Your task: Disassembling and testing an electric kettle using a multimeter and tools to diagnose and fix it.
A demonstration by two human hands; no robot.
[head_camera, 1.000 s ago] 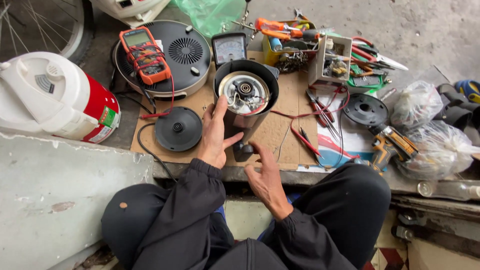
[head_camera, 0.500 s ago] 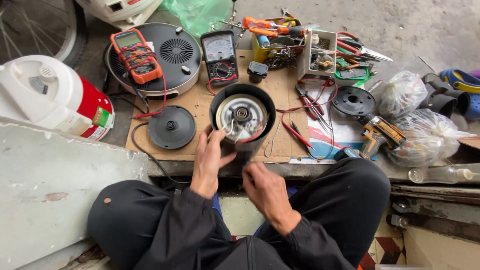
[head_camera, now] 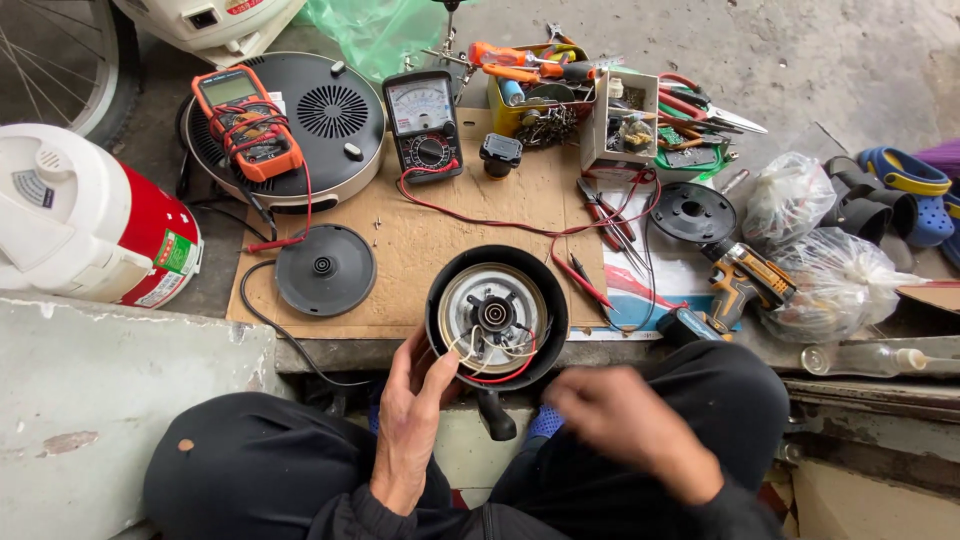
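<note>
Outdoors on rough concrete ground, we sit with our knees drawn up before a sheet of brown cardboard (head_camera: 440, 240) spread with repair gear. Our left hand (head_camera: 415, 415) curls round the rim of an upturned black electric kettle (head_camera: 497, 318), fingers pressed against its near left edge, holding it steady at the near edge of the cardboard, just above our lap. Its underside faces us: a round metal plate with a black connector at the centre and thin red and white wires looping across it. The kettle's handle points down towards us. Our right hand (head_camera: 625, 420) hovers just right of the handle, blurred, so we cannot tell whether it is open or closed; it appears to hold nothing.

To the left of the kettle lies a round black base disc (head_camera: 324, 268) with a cord trailing off it. Farther back sits an orange multimeter (head_camera: 246, 120) on a black round appliance housing (head_camera: 335, 110) with a vent grille, and beside it a black analog meter (head_camera: 425, 125) whose red lead runs across the cardboard. A yellow box of screwdrivers and pliers (head_camera: 530, 85) stands at the far edge. On the right we see a cordless drill (head_camera: 735, 285), a second black disc (head_camera: 692, 212) and clear plastic bags (head_camera: 835, 280). A white and red appliance (head_camera: 85, 220) rests on the left.
</note>
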